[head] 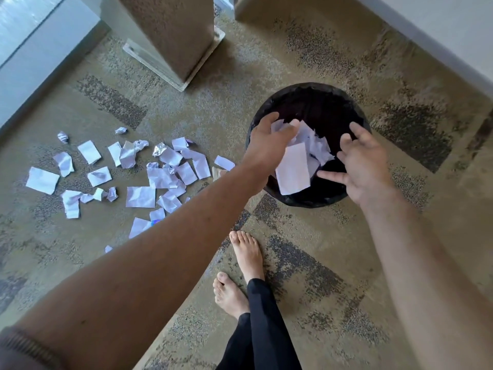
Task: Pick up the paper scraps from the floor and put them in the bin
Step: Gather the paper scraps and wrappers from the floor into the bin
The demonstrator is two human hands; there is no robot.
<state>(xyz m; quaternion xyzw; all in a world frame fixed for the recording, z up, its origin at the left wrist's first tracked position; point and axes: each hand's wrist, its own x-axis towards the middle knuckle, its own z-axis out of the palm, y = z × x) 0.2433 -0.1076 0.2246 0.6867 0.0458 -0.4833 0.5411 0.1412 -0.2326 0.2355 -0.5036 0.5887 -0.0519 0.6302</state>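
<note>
**Two hands over the bin, paper between them**

Two bare hands meet above the mouth of the black bin (309, 193), which stands on the patterned carpet (333, 263). A bunch of white paper scraps (301, 153) sits over the bin's opening, against the palm side of the left hand (266, 145); that hand is curled around the top of the bunch, its fingers partly hidden behind the paper, so it appears to be grasping the scraps, though I cannot tell how firmly. On the other side of the bin's mouth, the right hand (365, 164) is released, fingers spread, with the fingertips just beside the bunch.

Left of the bin, many loose scraps (138, 180) lie scattered on the carpet, some flat, some crumpled; the nearest is close to the bin's wall. Beyond the bin, toward the far-left side, stands a carpet-covered post (170, 36) on a pale base. Near the bin's front edge are two bare feet (240, 273).
</note>
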